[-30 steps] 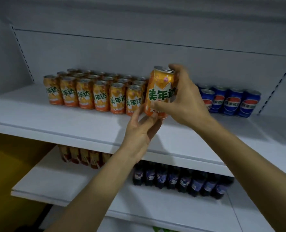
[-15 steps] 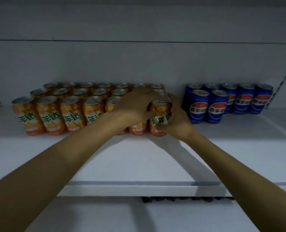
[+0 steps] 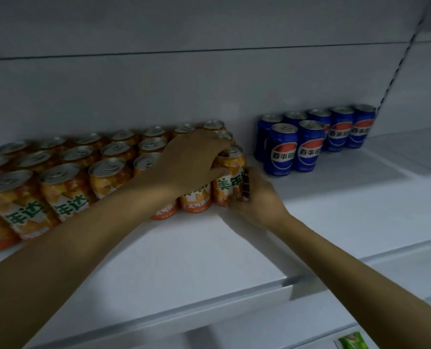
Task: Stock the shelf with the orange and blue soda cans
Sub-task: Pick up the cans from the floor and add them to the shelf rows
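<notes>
Two hands were seating an orange aluminium soda can (image 3: 230, 177) midway along the white shelf (image 3: 335, 210) — left hand (image 3: 191, 162) gripping its rim, right hand (image 3: 257, 200) wrapping its base; release seemed next.

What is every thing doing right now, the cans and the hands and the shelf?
Held orange can: upright, at the right end of the front orange row, gripped by both hands.
Left hand: holds the can's top.
Right hand: holds its lower right side.
Other orange cans: upright, packed in rows.
Blue cans: upright, grouped apart to the right.
Shelf: bears all cans.
</notes>
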`<state>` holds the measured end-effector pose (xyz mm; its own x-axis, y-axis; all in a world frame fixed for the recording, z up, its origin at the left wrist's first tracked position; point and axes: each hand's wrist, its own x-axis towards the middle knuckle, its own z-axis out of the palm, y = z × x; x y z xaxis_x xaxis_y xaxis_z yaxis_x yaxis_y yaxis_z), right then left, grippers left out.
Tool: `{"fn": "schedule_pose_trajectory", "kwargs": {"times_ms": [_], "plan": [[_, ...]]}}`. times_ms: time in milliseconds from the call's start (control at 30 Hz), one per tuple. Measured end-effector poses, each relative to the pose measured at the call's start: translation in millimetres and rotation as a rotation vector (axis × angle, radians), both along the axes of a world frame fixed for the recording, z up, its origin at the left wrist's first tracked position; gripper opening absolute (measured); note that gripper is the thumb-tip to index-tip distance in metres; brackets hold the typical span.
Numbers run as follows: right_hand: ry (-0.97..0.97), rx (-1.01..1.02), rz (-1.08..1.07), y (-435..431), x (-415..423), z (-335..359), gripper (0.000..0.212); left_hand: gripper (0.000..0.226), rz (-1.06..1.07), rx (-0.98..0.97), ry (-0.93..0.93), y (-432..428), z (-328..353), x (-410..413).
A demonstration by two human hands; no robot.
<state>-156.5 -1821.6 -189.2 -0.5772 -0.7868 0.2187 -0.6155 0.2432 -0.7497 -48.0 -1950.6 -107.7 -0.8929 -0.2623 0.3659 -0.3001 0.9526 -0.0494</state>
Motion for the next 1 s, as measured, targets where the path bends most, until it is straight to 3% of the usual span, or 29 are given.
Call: {"fn": "schedule_pose_trajectory", "kwargs": {"times_ms": [100, 200, 367, 767, 1000], "plan": [[0.062, 0.071, -0.010, 5.5, -0.2, 4.4, 0.077, 0.053, -0.028, 0.039, -0.033, 15.4, 5.6, -10.8], [0.166, 0.109, -0.053, 30.0, -11.2, 13.9, 0.085, 0.054, -0.083, -0.049, -0.018, 45.7, 16.0, -21.0], [0.318, 0.235, -0.225, 134.4, -50.1, 33.7, 0.087, 0.055, -0.250, -0.131, -0.023, 128.1, 11.9, -60.8], [0.272, 0.581, -0.695, 485.6, -99.3, 26.0, 0.094, 0.054, -0.625, -0.120, -0.086, 417.6, -47.3, -183.3], [0.145, 0.640, -0.794, 592.1, -112.7, -8.8, 0.091, 0.053, -0.734, -0.097, -0.193, 522.2, -93.5, -216.3]]}}
